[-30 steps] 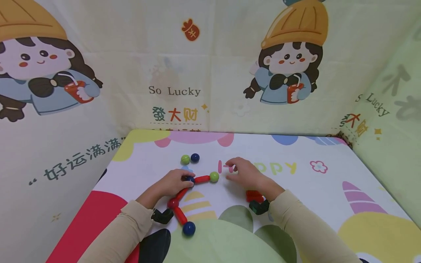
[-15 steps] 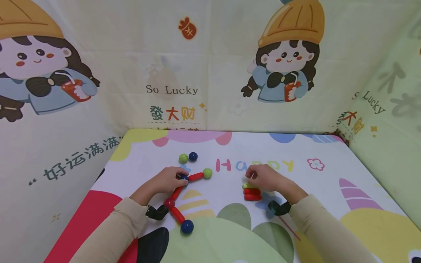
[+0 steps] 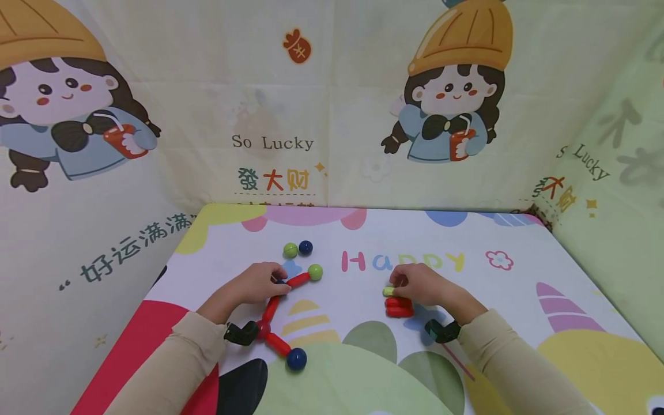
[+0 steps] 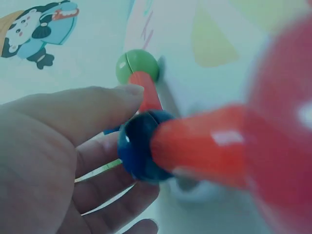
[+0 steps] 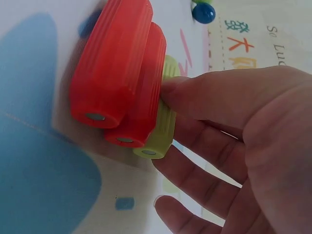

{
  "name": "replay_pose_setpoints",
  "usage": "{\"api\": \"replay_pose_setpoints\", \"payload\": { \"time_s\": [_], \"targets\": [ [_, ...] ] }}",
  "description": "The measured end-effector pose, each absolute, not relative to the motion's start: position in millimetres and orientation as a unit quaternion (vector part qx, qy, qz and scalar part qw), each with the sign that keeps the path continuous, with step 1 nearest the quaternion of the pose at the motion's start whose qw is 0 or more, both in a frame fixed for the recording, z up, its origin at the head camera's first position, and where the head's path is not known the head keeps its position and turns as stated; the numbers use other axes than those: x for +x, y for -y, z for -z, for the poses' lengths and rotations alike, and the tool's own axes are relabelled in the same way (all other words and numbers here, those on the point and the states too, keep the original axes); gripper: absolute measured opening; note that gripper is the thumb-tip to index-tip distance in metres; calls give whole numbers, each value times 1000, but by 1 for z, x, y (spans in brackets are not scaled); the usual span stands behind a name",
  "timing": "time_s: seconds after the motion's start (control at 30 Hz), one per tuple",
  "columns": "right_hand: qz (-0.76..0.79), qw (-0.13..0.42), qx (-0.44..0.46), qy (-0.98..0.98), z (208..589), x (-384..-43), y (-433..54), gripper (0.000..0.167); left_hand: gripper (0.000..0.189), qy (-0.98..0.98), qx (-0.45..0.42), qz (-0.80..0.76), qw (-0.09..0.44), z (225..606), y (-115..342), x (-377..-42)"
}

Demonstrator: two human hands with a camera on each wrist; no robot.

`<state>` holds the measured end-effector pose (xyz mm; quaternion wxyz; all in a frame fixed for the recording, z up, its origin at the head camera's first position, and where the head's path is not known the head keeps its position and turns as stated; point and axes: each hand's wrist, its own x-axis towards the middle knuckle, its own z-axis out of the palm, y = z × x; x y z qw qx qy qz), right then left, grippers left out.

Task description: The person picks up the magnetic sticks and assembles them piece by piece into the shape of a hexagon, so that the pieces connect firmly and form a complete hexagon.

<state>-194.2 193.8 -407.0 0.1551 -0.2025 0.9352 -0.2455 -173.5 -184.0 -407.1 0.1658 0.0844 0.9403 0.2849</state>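
My left hand (image 3: 257, 282) holds a dark blue ball (image 4: 146, 146) between thumb and fingers. The ball joins a chain of red magnetic rods and balls. One red rod (image 3: 298, 280) runs from it to a green ball (image 3: 314, 272); another (image 3: 270, 309) leads to a red ball (image 3: 263, 329), then a third rod (image 3: 277, 344) and a blue ball (image 3: 296, 359). My right hand (image 3: 421, 282) pinches a yellow-green magnetic rod (image 5: 168, 122), thumb tip on its side. That rod lies alongside two red rods (image 5: 112, 63) with metal discs in their ends.
A loose green ball (image 3: 290, 250) and a loose dark blue ball (image 3: 305, 248) lie side by side behind the chain. The table (image 3: 358, 300) has a printed cover and meets a fabric backdrop (image 3: 353, 115) at its far edge.
My right hand has moved from beside the chain's green ball to the rods on the right and taken hold of the yellow-green one. The left hand and the chain's upper end have shifted left.
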Motion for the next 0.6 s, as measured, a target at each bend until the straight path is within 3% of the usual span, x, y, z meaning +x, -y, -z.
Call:
{"api": "replay_pose_setpoints", "payload": {
  "time_s": [0.6],
  "targets": [
    [237,143,-211,-937,409,-199,-182,15,34,-936,103,-294,166,416,162,-186]
  ]
}}
